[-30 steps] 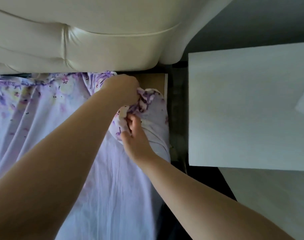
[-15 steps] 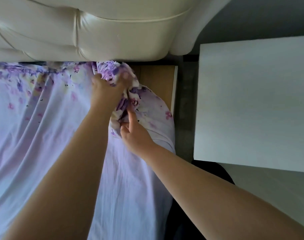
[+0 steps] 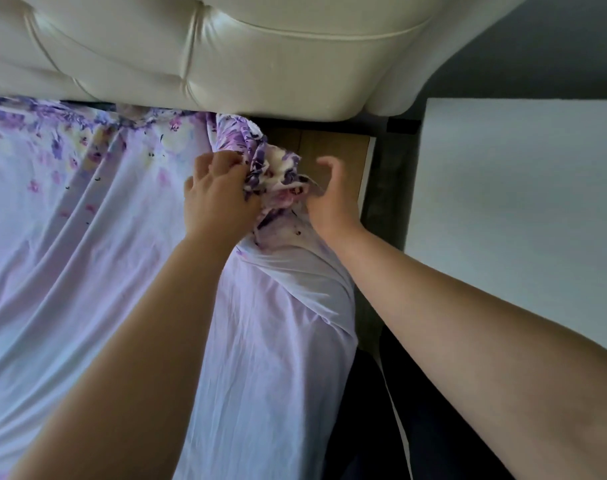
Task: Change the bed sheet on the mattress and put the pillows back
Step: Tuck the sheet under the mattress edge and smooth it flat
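left hand (image 3: pixel 217 199) gripping bunched floral bed sheet (image 3: pixel 277 174) at mattress corner below cream headboard (image 3: pixel 225 53), right hand (image 3: pixel 333 199) just beside the bunch, fingers loosely curled, white nightstand (image 3: pixel 520 202) right of headboard

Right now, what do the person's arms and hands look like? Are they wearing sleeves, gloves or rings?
Both arms are bare as far as the picture shows: no sleeves reach the forearms. The left hand and the right hand wear no gloves, and I see no rings, watch or bracelets. The fingernails look short and plain, though the fingertips are a bit blurred.
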`<action>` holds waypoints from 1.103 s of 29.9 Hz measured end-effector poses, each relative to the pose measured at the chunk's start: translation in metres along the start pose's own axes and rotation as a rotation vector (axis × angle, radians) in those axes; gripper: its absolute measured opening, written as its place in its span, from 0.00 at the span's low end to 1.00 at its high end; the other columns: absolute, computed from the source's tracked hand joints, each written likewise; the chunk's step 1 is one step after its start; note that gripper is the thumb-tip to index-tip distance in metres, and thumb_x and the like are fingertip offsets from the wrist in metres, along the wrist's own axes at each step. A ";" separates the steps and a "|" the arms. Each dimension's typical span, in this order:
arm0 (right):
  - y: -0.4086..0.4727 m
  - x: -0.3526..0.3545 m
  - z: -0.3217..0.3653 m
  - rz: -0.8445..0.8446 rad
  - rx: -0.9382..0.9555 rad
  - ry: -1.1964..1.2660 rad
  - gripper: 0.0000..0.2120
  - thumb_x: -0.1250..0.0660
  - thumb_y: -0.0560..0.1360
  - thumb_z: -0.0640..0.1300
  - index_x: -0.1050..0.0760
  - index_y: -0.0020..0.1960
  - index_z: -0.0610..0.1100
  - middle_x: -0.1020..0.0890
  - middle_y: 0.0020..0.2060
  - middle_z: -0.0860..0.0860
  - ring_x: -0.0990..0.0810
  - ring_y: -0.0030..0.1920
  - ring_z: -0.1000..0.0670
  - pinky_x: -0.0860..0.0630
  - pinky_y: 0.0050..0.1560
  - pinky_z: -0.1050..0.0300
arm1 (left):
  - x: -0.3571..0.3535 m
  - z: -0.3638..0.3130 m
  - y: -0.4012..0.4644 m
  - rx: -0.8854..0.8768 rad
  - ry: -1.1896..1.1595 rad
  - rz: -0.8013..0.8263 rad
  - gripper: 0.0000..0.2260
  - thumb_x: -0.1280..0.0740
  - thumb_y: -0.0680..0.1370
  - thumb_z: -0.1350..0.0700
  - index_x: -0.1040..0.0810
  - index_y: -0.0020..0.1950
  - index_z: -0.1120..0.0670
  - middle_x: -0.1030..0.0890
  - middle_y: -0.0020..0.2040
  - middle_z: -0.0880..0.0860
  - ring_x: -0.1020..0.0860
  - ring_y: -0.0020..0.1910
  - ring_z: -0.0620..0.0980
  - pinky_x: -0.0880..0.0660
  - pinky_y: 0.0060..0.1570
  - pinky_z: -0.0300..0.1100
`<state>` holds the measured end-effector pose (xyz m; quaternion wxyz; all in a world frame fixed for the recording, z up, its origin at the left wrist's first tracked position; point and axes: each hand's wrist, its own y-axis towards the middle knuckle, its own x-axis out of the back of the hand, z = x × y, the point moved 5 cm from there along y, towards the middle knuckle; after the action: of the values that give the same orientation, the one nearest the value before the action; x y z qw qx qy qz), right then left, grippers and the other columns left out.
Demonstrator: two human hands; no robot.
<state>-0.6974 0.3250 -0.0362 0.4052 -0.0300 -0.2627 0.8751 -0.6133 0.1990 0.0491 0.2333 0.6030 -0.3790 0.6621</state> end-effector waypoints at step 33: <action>-0.027 -0.080 -0.010 0.342 0.174 -0.320 0.34 0.42 0.76 0.63 0.50 0.76 0.55 0.50 0.77 0.52 0.53 0.77 0.50 0.48 0.75 0.47 | -0.009 0.063 0.018 0.461 -0.157 0.201 0.08 0.48 0.80 0.55 0.33 0.48 0.57 0.30 0.46 0.55 0.32 0.44 0.57 0.35 0.43 0.46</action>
<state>-0.6230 0.2860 -0.0448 0.2056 0.0997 -0.2382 0.9440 -0.5867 0.1398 0.0352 -0.0075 0.6492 -0.2930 0.7019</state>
